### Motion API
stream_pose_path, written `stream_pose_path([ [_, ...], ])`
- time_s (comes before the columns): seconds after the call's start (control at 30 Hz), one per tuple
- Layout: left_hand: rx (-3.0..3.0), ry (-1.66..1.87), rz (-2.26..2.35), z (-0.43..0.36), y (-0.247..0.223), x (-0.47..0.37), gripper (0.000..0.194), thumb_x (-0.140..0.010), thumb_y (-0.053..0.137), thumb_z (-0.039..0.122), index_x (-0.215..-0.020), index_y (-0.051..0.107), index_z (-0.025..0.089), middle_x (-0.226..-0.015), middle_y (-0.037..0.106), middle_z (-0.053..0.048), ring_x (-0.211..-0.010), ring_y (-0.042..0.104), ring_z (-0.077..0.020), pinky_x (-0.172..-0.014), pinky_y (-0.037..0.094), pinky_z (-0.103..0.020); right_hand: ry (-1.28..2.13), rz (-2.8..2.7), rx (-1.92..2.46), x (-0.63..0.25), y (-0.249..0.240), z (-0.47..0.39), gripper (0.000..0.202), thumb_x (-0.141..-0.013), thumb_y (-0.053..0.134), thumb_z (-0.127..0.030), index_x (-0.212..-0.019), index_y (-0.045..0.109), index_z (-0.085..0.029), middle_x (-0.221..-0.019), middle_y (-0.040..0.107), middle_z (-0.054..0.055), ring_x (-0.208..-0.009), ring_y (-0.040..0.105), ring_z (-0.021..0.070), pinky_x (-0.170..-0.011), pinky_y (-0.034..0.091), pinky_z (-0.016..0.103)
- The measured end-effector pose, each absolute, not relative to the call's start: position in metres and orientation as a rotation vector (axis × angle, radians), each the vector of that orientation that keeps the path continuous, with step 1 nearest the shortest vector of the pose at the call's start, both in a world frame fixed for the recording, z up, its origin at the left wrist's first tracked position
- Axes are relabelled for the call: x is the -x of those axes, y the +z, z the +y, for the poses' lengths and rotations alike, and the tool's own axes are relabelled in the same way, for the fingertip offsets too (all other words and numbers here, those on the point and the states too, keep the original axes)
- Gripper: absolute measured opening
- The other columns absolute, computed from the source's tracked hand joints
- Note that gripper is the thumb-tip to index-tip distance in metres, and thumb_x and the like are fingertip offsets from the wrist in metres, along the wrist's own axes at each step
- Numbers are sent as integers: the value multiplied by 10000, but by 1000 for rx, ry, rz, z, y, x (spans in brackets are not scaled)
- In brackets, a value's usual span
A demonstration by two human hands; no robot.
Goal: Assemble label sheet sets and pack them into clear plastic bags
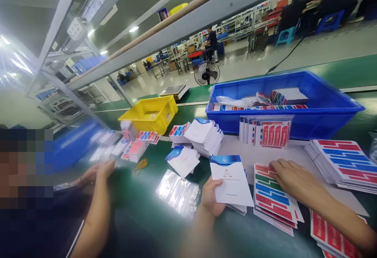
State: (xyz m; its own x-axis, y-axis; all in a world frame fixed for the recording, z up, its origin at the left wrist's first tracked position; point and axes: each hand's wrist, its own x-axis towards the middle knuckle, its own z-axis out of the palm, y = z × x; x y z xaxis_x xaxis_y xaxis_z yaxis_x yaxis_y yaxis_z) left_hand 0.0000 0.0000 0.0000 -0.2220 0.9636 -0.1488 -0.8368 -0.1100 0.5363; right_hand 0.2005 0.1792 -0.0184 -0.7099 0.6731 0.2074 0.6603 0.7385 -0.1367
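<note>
one side holding, the other reaching

the person is apparently gathering printed papers into a set, picking a label sheet to join the booklet. the left hand [213, 198] is holding the white instruction booklet [232, 183] above the tabletop [135, 211], before the blue bin's [312, 126] left end; its grip is pinching the lower left edge, thumb on top. the right hand [290, 177] is resting at the far edge of a label stack [272, 193], which is lying before the blue bin's middle. its fingers are curling; whether this grip is pinching a sheet, i cannot tell. the next move is probably calling for separating one sheet cleanly.
</note>
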Motion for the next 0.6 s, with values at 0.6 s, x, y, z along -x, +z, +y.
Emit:
stream_pose_path([
  [0.6,-231,1629,917,-4,-3,-8,442,-812,652,260,-1230,561,150,-1118,689,-112,-1076,624,-276,-993,441,-433,1184,-2532,908,-244,112,152,298,-900,458,-446,-758,511,-189,-704,571,15,-658,534,168,-594,396,264],
])
